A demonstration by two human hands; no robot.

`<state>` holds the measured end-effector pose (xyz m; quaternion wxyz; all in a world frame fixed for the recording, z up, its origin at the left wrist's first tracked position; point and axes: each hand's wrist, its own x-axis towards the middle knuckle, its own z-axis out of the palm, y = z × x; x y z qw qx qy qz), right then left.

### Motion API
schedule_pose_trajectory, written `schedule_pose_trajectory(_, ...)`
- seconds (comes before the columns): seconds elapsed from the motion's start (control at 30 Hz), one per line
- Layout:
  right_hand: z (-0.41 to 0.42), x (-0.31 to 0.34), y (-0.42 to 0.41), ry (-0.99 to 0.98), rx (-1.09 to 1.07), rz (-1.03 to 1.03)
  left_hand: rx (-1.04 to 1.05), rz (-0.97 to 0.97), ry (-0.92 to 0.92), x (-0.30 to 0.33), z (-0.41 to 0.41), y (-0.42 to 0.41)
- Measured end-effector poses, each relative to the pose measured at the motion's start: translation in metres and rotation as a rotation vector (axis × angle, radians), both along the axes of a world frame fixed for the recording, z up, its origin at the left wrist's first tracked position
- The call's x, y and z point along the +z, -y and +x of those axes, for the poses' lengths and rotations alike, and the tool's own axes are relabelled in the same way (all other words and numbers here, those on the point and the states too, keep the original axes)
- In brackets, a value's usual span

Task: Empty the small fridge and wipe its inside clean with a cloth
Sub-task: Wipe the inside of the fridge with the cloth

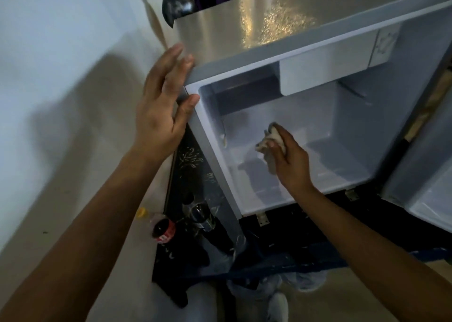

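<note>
The small silver fridge stands open, its white inside bare of food, with a freezer flap at the top. My right hand is inside the fridge and grips a crumpled pale cloth near the lower back wall. My left hand rests with straight fingers against the fridge's upper left front corner, the thumb on the frame edge.
The fridge door hangs open at the right. On the dark patterned surface left of the fridge stand a cola bottle and a dark bottle, with a yellow cap nearby. A white wall is at left.
</note>
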<state>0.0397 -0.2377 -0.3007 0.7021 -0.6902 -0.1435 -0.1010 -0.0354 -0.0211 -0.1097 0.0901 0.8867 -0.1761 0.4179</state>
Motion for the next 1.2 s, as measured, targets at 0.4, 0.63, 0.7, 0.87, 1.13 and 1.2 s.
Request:
schedule_pose_trajectory(0.4,0.107,-0.034,-0.103,0.481,-0.206,-0.364,-0.092,0.009,0.182,-0.023,0.022,-0.002)
schedule_pose_trajectory(0.63,0.13,-0.071,-0.111,0.725,-0.286,-0.836,-0.09,-0.018,0.164,-0.021,0.018,0.002)
schedule_pose_trajectory(0.7,0.131,-0.078,-0.104,0.675,-0.32,-0.828,-0.066,-0.002,0.163,-0.018,0.015,0.0)
schedule_pose_trajectory(0.87,0.136,-0.097,-0.078,0.45,-0.436,-0.719,0.008,0.085,0.171,-0.007,0.011,-0.001)
schedule_pose_trajectory(1.13,0.131,-0.079,-0.086,0.222,-0.471,-0.419,-0.042,0.167,0.167,0.0,0.008,-0.007)
schedule_pose_trajectory(1.2,0.119,-0.081,-0.104,0.338,-0.368,-0.519,-0.044,0.198,0.186,-0.003,0.011,-0.005)
